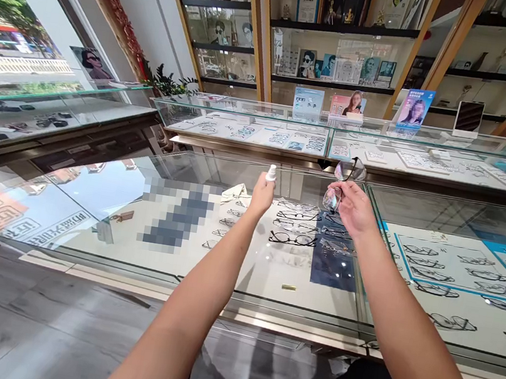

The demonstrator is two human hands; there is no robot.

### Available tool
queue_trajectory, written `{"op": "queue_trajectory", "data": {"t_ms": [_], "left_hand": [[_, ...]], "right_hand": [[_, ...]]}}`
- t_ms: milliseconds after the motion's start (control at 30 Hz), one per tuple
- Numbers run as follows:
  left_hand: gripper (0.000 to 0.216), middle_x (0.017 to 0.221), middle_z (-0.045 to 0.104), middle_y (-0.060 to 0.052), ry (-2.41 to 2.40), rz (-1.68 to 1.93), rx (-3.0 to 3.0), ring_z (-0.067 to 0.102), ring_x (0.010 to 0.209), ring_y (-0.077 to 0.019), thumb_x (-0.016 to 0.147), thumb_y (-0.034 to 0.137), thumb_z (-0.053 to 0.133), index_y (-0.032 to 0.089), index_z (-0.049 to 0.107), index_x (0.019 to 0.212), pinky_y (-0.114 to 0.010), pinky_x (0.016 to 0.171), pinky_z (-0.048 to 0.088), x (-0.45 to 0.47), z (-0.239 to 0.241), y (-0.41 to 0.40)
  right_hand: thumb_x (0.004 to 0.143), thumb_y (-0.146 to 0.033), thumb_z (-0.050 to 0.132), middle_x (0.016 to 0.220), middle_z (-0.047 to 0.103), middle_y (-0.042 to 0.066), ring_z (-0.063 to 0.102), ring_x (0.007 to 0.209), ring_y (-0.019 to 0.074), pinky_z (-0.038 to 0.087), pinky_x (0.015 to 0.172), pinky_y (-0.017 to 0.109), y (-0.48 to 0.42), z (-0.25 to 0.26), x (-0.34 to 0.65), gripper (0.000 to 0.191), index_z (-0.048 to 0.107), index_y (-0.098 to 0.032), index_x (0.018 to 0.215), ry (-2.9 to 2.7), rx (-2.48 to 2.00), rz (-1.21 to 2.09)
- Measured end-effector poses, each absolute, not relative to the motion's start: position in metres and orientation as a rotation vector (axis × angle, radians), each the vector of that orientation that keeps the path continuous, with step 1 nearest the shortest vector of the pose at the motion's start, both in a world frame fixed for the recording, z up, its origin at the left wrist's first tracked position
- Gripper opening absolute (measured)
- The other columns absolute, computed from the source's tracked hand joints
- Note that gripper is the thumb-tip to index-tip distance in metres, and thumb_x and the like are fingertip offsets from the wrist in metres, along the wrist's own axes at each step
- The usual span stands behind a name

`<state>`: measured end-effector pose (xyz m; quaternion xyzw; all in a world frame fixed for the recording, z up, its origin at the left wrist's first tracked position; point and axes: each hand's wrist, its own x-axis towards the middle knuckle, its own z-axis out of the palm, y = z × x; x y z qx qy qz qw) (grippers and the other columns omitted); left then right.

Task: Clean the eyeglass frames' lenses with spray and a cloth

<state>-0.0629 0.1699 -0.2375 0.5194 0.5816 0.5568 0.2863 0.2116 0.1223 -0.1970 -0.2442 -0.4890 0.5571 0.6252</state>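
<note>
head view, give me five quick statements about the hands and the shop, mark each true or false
1. The left hand grips a small white bottle. True.
2. Both hands grip bottles. False: the right hand holds a pair of glasses.
3. Rows of spectacles lie in the glass counter. True.
4. A plant stands at the picture's right edge. False: the green plant is left of the middle.
5. Shelves stand beyond the counters. True.
</note>
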Motion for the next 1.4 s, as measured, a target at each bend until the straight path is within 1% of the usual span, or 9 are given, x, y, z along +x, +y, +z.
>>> {"op": "queue_trajectory", "data": {"t_ms": [167,267,400,500,667,767,1000,1267,1400], "left_hand": [[0.072,0.069,0.049,-0.001,0.925,1.320,1.156,0.049,0.059,-0.0147,0.084,0.094,0.053,0.023,0.054,0.076,-0.023,0.045,0.026,-0.041,-0.210,0.149],[0.084,0.058,0.038,0.002,0.716,1.192,1.052,0.041,0.050,-0.0127,0.074,0.107,0.046,0.024,0.045,0.065,-0.022,0.041,0.018,-0.035,-0.198,0.134],[0.086,0.053,0.031,0.003,0.644,1.084,1.054,0.035,0.046,-0.0123,0.074,0.110,0.036,0.025,0.037,0.059,-0.023,0.038,0.016,-0.032,-0.191,0.125],[0.086,0.054,0.030,0.002,0.678,1.078,1.145,0.034,0.047,-0.0129,0.074,0.109,0.033,0.025,0.039,0.057,-0.024,0.039,0.016,-0.028,-0.193,0.125],[0.071,0.066,0.049,-0.002,0.948,1.341,1.498,0.043,0.060,-0.0143,0.082,0.090,0.056,0.022,0.054,0.065,-0.027,0.049,0.032,-0.019,-0.201,0.127],[0.065,0.074,0.053,-0.003,1.025,1.402,1.662,0.047,0.069,-0.0164,0.086,0.084,0.059,0.022,0.056,0.069,-0.029,0.057,0.039,-0.016,-0.205,0.129],[0.061,0.078,0.052,-0.003,1.001,1.448,1.702,0.047,0.071,-0.0179,0.094,0.081,0.051,0.023,0.055,0.075,-0.031,0.062,0.041,-0.019,-0.206,0.131],[0.048,0.075,0.057,-0.001,1.008,1.181,2.101,0.050,0.075,-0.0193,0.096,0.067,0.060,0.021,0.059,0.079,-0.030,0.072,0.035,-0.011,-0.205,0.115],[0.048,0.076,0.058,-0.001,0.997,1.253,2.091,0.052,0.078,-0.0206,0.099,0.065,0.056,0.021,0.060,0.080,-0.029,0.074,0.036,-0.012,-0.205,0.114]], "right_hand": [[0.081,-0.065,0.089,0.097,0.083,0.005,0.069,0.091,0.0221,0.055,0.093,0.040,0.119,-0.203,0.196,0.041,0.078,-0.026,0.087,-1.303,-0.793,0.890],[0.083,-0.070,0.084,0.097,0.083,0.006,0.068,0.092,0.0237,0.053,0.092,0.040,0.112,-0.204,0.186,0.046,0.076,-0.025,0.088,-1.396,-0.806,0.884],[0.085,-0.072,0.082,0.095,0.081,0.005,0.067,0.095,0.0242,0.052,0.093,0.039,0.104,-0.203,0.177,0.047,0.076,-0.025,0.088,-1.442,-0.775,1.004],[0.084,-0.071,0.082,0.094,0.081,0.005,0.066,0.094,0.0240,0.051,0.093,0.039,0.101,-0.203,0.174,0.047,0.075,-0.025,0.087,-1.455,-0.768,1.053],[0.083,-0.073,0.083,0.092,0.080,0.004,0.066,0.094,0.0242,0.049,0.095,0.039,0.097,-0.200,0.172,0.048,0.075,-0.025,0.085,-1.481,-0.751,1.128],[0.082,-0.074,0.084,0.091,0.080,0.004,0.066,0.095,0.0246,0.049,0.095,0.039,0.094,-0.199,0.170,0.049,0.074,-0.025,0.084,-1.498,-0.739,1.160],[0.080,-0.071,0.086,0.090,0.080,0.004,0.066,0.095,0.0242,0.050,0.094,0.038,0.097,-0.198,0.172,0.047,0.076,-0.026,0.085,-1.424,-0.722,1.197],[0.077,-0.066,0.089,0.095,0.081,0.003,0.064,0.083,0.0185,0.050,0.082,0.033,0.107,-0.195,0.183,0.043,0.076,-0.025,0.086,-1.239,-0.699,1.238],[0.078,-0.066,0.087,0.096,0.081,0.003,0.066,0.085,0.0184,0.053,0.082,0.032,0.108,-0.197,0.183,0.044,0.076,-0.025,0.087,-1.272,-0.719,1.204]]}}
